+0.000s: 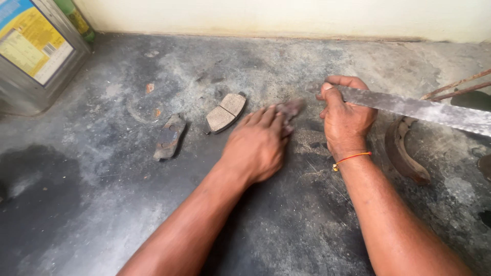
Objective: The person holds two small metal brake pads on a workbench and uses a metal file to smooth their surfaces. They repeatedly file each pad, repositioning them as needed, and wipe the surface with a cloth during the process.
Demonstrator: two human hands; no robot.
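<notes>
Brake pad (290, 108) pinned on floor (102, 214).
Your left hand (258, 143) presses it flat, open-fingered; right hand (343, 118) grips the flat file (419, 108) — keep strokes level.

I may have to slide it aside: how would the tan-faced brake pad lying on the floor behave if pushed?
The tan-faced brake pad lies flat, so it would likely slide, not roll. It looks rigid and probably heavy for its size. The dusty floor might ease sliding.

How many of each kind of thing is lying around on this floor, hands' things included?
Brake pads: 3 (one under the left hand, at; two loose at and)
Flat metal file, in the right hand: 1
Curved brake shoe: 1
Metal tin: 1
Total: 6
</notes>
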